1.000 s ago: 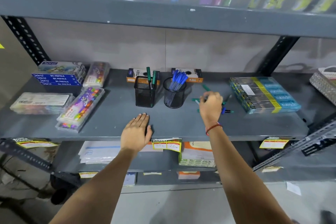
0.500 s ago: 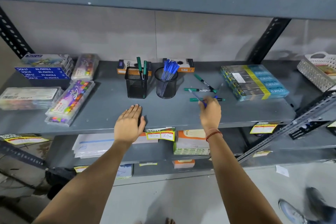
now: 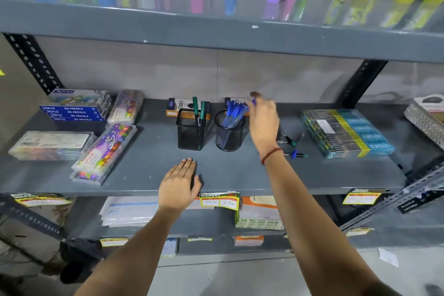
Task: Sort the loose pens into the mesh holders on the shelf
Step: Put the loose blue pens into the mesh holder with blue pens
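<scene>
Two black mesh holders stand mid-shelf: a square holder with two green pens and a round holder full of blue pens. My right hand is raised just right of the round holder's rim, blurred, pinching a blue pen at its fingertips. My left hand lies flat and empty on the shelf's front edge. Loose pens with green and blue caps lie on the shelf to the right of my right wrist.
The grey shelf also carries pastel boxes and crayon packs at left, a stack of teal packs at right and a white basket at the far right. Small boxes stand behind the holders.
My right hand lifted a blue pen off the shelf and carried it up and left to the round holder's rim. My left hand stayed flat on the shelf edge.
</scene>
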### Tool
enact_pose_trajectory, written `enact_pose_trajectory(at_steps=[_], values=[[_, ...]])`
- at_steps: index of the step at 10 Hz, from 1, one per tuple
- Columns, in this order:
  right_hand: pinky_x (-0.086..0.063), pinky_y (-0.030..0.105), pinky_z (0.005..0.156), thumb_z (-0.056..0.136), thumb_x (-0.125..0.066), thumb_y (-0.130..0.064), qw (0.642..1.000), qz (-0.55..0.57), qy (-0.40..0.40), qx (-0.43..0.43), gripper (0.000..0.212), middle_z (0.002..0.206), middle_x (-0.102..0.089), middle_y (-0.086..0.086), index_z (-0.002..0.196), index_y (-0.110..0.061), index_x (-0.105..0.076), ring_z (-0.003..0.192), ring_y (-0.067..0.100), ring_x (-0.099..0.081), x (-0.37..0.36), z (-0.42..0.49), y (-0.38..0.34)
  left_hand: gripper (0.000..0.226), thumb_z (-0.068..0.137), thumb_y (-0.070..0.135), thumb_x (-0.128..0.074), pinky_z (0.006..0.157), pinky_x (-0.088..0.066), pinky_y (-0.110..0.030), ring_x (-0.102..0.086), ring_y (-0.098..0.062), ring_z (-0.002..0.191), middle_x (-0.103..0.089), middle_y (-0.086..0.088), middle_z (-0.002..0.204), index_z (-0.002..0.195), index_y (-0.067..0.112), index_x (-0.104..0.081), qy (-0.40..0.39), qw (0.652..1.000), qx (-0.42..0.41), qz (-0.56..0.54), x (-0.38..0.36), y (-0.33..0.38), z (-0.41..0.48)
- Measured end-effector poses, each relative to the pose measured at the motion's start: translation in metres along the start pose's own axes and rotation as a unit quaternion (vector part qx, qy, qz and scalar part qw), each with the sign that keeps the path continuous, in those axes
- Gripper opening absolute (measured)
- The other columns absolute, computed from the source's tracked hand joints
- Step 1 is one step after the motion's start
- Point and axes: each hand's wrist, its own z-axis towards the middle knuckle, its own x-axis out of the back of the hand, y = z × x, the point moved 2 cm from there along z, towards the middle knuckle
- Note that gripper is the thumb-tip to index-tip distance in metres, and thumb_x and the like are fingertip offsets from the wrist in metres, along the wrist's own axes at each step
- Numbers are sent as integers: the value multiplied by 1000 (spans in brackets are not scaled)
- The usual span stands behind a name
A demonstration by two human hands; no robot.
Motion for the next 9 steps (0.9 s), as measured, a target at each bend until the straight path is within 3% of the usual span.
enact_pose_trajectory(at_steps=[1,2,3,4,5,6,7,8,9], values=[[-52,43,79,96,-45,-9,998,-45,-32,38,27,102,-63,24,121,-4,-54,106,36,-53,-30,-3,8,53,85,33,-35,92,-47,-40,-62,-26,109,-66,-13,116,113,1,-67,-1,1000,-1,-2,0,0,1],[-42,49,100,86,-50,9,991,-96,-56,77,40,119,-62,18,124,-3,-51,116,36,-46,-49,-3,18,52,84,32,-36,90,-48,-40,-62,-27,108,-67,-14,115,111,1,-67,3,1000,-2,-4,0,0,1],[-24,49,112,96,-45,-13,987,-127,-65,80,45,146,-41,14,139,-5,-34,135,36,-30,-57,-1,23,52,83,31,-36,89,-48,-39,-63,-27,107,-67,-14,114,110,1,-68,5,1000,-5,-6,1,0,1],[-17,51,117,97,-34,-43,987,-115,-107,38,59,154,-22,19,145,-11,-21,143,36,-16,-60,5,31,52,84,31,-35,90,-48,-40,-62,-28,107,-66,-15,115,111,0,-67,7,1000,-9,-7,-1,0,2],[-21,51,115,95,-39,-47,994,-37,-102,-7,67,154,-22,20,147,-13,-13,142,35,-19,-50,4,44,52,84,31,-36,90,-47,-39,-62,-28,108,-66,-15,116,111,0,-67,12,1000,-7,-5,-1,0,0],[-37,48,103,95,-47,-35,996,-53,-35,-65,58,141,-41,23,140,-4,-29,131,38,-36,-30,-7,70,52,84,30,-36,90,-48,-40,-63,-29,106,-67,-16,114,110,-1,-67,11,1000,-5,-8,2,1,1],[-40,47,97,93,-49,-19,976,-154,-55,-144,39,132,-46,25,125,3,-44,124,40,-39,-19,-25,103,52,84,31,-35,90,-48,-41,-63,-29,107,-66,-16,115,111,0,-67,10,1000,-6,-5,3,1,0],[-42,47,95,91,-45,-8,952,-216,-75,-203,32,130,-46,24,122,-1,-48,122,39,-40,-13,-41,128,53,85,32,-34,91,-47,-42,-62,-30,108,-66,-17,116,112,-1,-66,4,1000,-6,-3,2,1,0],[-48,47,91,93,-41,1,949,-210,-88,-217,31,126,-50,23,123,0,-48,120,39,-45,-12,-48,139,53,85,32,-34,91,-47,-42,-62,-30,108,-66,-17,116,112,-1,-66,3,1000,-3,0,2,1,1]])
